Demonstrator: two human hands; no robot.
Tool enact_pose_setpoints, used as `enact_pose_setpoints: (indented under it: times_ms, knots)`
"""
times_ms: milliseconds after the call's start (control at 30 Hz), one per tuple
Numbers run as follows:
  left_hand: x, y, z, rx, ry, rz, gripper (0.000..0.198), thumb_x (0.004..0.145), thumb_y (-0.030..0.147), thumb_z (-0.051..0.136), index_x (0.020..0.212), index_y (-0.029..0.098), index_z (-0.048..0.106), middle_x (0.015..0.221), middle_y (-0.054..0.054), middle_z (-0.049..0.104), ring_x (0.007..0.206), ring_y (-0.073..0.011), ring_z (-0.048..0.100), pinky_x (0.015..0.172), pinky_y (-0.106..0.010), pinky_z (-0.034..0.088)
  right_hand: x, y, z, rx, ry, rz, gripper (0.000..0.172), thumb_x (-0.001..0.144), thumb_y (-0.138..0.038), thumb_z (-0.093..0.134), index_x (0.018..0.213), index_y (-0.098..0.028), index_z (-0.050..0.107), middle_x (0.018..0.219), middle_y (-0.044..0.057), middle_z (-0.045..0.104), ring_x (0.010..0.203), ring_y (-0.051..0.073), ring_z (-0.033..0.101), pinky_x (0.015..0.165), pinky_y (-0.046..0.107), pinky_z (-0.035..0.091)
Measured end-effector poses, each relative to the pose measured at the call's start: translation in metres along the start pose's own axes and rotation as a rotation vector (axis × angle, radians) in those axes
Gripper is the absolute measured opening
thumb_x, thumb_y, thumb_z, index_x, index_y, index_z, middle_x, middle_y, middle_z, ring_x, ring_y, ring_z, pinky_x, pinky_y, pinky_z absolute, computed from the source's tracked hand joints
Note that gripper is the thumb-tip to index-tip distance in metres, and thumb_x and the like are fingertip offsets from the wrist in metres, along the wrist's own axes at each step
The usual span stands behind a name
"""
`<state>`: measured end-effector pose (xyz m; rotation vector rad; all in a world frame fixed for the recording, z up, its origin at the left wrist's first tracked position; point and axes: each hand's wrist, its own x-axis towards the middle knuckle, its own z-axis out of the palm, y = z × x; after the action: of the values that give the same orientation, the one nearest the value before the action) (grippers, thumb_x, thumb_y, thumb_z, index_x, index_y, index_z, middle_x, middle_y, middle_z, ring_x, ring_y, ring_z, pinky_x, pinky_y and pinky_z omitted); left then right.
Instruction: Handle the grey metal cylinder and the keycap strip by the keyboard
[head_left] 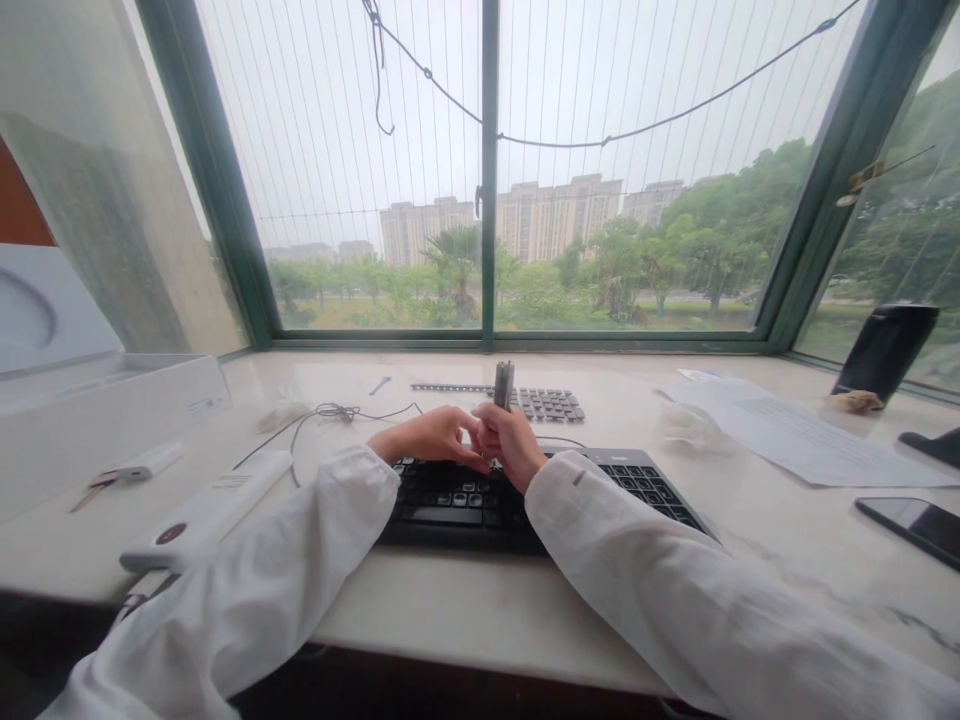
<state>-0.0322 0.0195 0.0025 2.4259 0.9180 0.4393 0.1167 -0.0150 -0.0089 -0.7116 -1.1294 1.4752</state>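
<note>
My right hand (512, 440) is closed around a grey, metal-looking tool (504, 385) with a split upper end. The tool stands nearly upright, and its lower end is mostly hidden by my fingers. Beneath both hands lies a black keyboard (442, 516), some of its key positions showing light, uncapped spots. My left hand (435, 436) rests over the keyboard's left half, thumb and fingers apart, its fingertips close to the right hand. Whether the left fingertips touch the tool or a key is hard to see. Behind the hands, loose dark keycaps (551, 404) sit in rows.
A row of small keys (454, 387) lies near the window. On the left are a white power strip (214, 505), a cable (337, 411) and a white box (112, 410). Papers (795, 430), a phone (919, 525) and a dark upright object (885, 355) are at right.
</note>
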Motion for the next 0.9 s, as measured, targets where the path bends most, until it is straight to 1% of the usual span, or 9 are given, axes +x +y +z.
enact_pose_setpoints:
  times_ms: [100, 233, 333, 467, 567, 667, 800, 900]
  knots:
    - [0.001, 0.002, 0.005, 0.035, 0.035, 0.077, 0.037, 0.066, 0.050, 0.074, 0.079, 0.015, 0.074, 0.065, 0.000, 0.064, 0.056, -0.0081, 0.048, 0.055, -0.020, 0.035, 0.002, -0.002, -0.002, -0.010, 0.036, -0.031, 0.034, 0.065, -0.024, 0.058, 0.049, -0.022, 0.028, 0.041, -0.009, 0.021, 0.036, 0.004, 0.016, 0.037, 0.023, 0.011]
    - [0.002, 0.008, 0.008, 0.097, 0.066, 0.157, 0.033, 0.071, 0.048, 0.071, 0.087, 0.020, 0.077, 0.075, -0.002, 0.069, 0.060, -0.0094, 0.051, 0.059, -0.021, 0.037, 0.009, -0.009, -0.012, 0.072, 0.154, -0.105, 0.039, 0.067, -0.023, 0.058, 0.051, -0.023, 0.022, 0.041, -0.010, 0.018, 0.037, 0.004, 0.012, 0.036, 0.023, 0.009]
    - [0.002, 0.015, 0.010, 0.173, 0.097, 0.189, 0.030, 0.073, 0.047, 0.070, 0.086, 0.022, 0.078, 0.077, -0.003, 0.069, 0.060, -0.0098, 0.052, 0.060, -0.022, 0.038, 0.012, -0.012, -0.019, 0.104, 0.234, -0.076, 0.039, 0.068, -0.021, 0.056, 0.051, -0.023, 0.021, 0.040, -0.011, 0.016, 0.036, 0.003, 0.010, 0.035, 0.022, 0.007]
    - [-0.002, 0.025, 0.010, 0.263, 0.086, 0.208, 0.024, 0.078, 0.042, 0.067, 0.090, 0.023, 0.077, 0.080, -0.004, 0.069, 0.061, -0.0104, 0.053, 0.061, -0.022, 0.038, 0.013, -0.011, -0.022, 0.166, 0.243, -0.038, 0.038, 0.071, -0.019, 0.053, 0.051, -0.023, 0.020, 0.039, -0.011, 0.016, 0.035, 0.003, 0.009, 0.034, 0.020, 0.006]
    - [-0.004, 0.029, 0.008, 0.253, 0.052, 0.197, 0.024, 0.079, 0.039, 0.066, 0.095, 0.024, 0.076, 0.085, -0.004, 0.070, 0.064, -0.0107, 0.055, 0.062, -0.021, 0.039, 0.013, -0.009, -0.021, 0.224, 0.232, -0.028, 0.037, 0.074, -0.017, 0.050, 0.051, -0.023, 0.020, 0.039, -0.011, 0.016, 0.035, 0.003, 0.009, 0.034, 0.020, 0.006]
    - [-0.004, 0.029, 0.008, 0.177, 0.036, 0.172, 0.026, 0.078, 0.040, 0.067, 0.095, 0.023, 0.076, 0.084, -0.003, 0.069, 0.064, -0.0103, 0.055, 0.062, -0.021, 0.039, 0.014, -0.006, -0.021, 0.250, 0.236, -0.004, 0.037, 0.077, -0.017, 0.048, 0.051, -0.022, 0.022, 0.039, -0.011, 0.016, 0.034, 0.003, 0.011, 0.034, 0.020, 0.008]
    - [-0.002, 0.024, 0.009, 0.070, 0.038, 0.097, 0.031, 0.075, 0.043, 0.069, 0.094, 0.020, 0.076, 0.081, -0.003, 0.069, 0.066, -0.0106, 0.054, 0.061, -0.021, 0.039, 0.015, -0.002, -0.022, 0.230, 0.234, 0.010, 0.038, 0.077, -0.017, 0.048, 0.051, -0.022, 0.022, 0.038, -0.011, 0.017, 0.034, 0.004, 0.011, 0.033, 0.020, 0.009]
    - [0.000, 0.017, 0.011, 0.009, 0.038, 0.029, 0.035, 0.072, 0.044, 0.071, 0.094, 0.018, 0.076, 0.084, -0.003, 0.070, 0.066, -0.0109, 0.053, 0.060, -0.021, 0.039, 0.016, 0.000, -0.021, 0.173, 0.230, 0.007, 0.037, 0.076, -0.019, 0.050, 0.051, -0.023, 0.022, 0.038, -0.010, 0.018, 0.034, 0.004, 0.013, 0.033, 0.019, 0.010]
